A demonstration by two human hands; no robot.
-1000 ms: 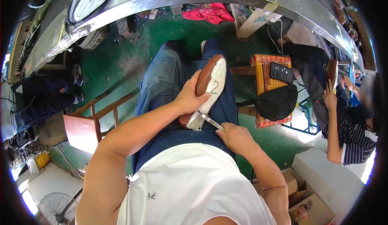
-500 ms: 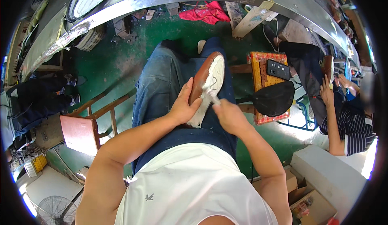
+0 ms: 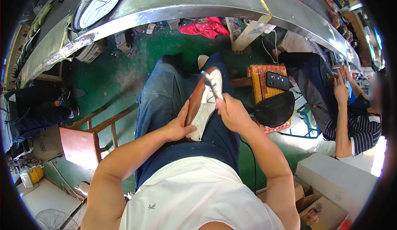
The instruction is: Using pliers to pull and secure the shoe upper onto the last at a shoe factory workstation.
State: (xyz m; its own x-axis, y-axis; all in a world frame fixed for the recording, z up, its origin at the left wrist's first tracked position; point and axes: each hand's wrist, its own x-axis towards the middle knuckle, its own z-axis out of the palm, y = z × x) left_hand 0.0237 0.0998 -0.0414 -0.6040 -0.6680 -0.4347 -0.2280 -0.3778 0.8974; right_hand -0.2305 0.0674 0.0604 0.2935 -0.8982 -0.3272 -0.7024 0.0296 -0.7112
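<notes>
A brown leather shoe (image 3: 194,111) lies on my lap, its pale underside (image 3: 209,102) turned up and its toe pointing away from me. Along its left side my left hand (image 3: 178,126) grips it near the heel end, thumb over the edge. My right hand (image 3: 231,113) is closed round a small metal hand tool (image 3: 212,85). This tool reaches over the front half of the underside, its tip near the left toe edge. Motion smears the tool, so its exact kind and whether it touches the shoe cannot be told.
A metal-edged bench (image 3: 173,9) spans the far side, with white soles (image 3: 101,9) on its left. To my right, a stool (image 3: 257,75) bears a phone (image 3: 277,81) and a black bag (image 3: 276,109). A co-worker (image 3: 351,122) sits beyond. A wooden chair (image 3: 80,140) stands left.
The tool has moved from the middle of the underside toward the left toe edge. My left hand has slid toward the heel. The whole view has shifted slightly.
</notes>
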